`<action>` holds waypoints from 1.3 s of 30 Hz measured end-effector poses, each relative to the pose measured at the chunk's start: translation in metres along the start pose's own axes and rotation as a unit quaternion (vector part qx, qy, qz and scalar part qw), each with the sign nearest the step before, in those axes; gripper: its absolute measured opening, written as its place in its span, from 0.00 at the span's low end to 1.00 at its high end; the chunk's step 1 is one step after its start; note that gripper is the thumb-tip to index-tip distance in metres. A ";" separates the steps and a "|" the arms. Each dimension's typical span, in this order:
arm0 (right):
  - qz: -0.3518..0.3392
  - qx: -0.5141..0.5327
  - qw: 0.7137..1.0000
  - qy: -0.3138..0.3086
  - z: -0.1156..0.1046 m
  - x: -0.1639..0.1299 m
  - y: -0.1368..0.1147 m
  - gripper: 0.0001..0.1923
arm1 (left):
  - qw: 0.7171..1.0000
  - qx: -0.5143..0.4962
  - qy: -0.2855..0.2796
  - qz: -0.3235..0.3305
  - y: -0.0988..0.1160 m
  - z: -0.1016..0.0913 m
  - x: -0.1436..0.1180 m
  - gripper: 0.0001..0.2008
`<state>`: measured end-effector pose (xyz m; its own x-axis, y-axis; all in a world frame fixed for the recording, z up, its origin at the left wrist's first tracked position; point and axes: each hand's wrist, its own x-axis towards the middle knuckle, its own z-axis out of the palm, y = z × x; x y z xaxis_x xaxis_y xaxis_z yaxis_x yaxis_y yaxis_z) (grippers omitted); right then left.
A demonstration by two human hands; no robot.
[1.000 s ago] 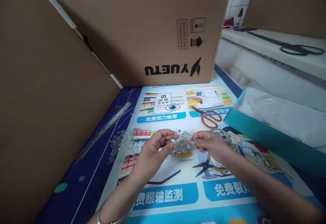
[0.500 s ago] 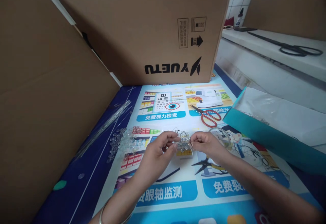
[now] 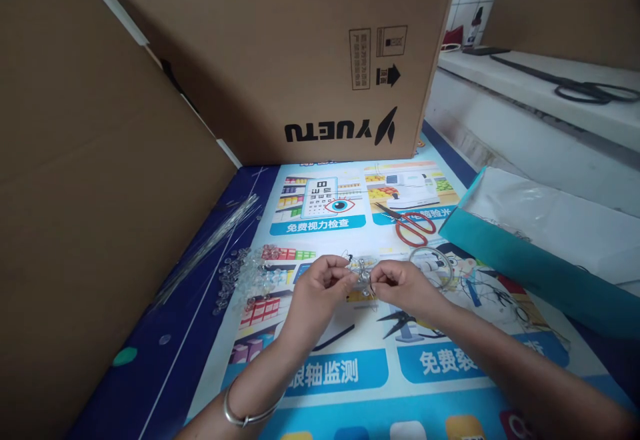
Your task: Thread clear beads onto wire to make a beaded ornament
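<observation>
Head view, read from left to right. A bundle of thin clear rods (image 3: 210,243) lies along the foot of the cardboard wall, and beside it rests a heap of loose clear beads (image 3: 245,277) on the printed mat (image 3: 345,377); judged from the size of this heap, much stock is not yet worked. At centre, the left hand (image 3: 320,287), a metal bangle (image 3: 247,413) on its wrist, meets the right hand (image 3: 403,287) over the mat. Between them hangs a small cluster of clear beads on fine wire (image 3: 364,279). The left fingertips are pinched together on the cluster's left side; the right thumb and forefinger are pressed together on its right side, seemingly on a wire end, though the wire itself is too fine to trace. The cluster thus lies just beyond both sets of fingertips, raised slightly above the mat. The piece appears partly assembled. Further right lie black pliers (image 3: 400,323), red scissors (image 3: 413,223), a ring (image 3: 431,261), and a teal box (image 3: 520,267).
</observation>
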<state>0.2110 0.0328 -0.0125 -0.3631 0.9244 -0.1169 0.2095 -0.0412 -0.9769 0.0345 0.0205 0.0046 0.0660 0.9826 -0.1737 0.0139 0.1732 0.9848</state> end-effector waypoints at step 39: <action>-0.016 0.033 0.998 0.051 -0.005 -0.003 -0.009 0.04 | 0.963 0.199 0.065 0.168 0.003 0.005 -0.018 0.09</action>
<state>0.2148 0.0324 -0.0020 -0.2743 0.9591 -0.0694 0.1368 -0.0325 -0.9901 0.0382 0.0031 0.0108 0.0082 0.9832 0.1823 0.3958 -0.1706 0.9024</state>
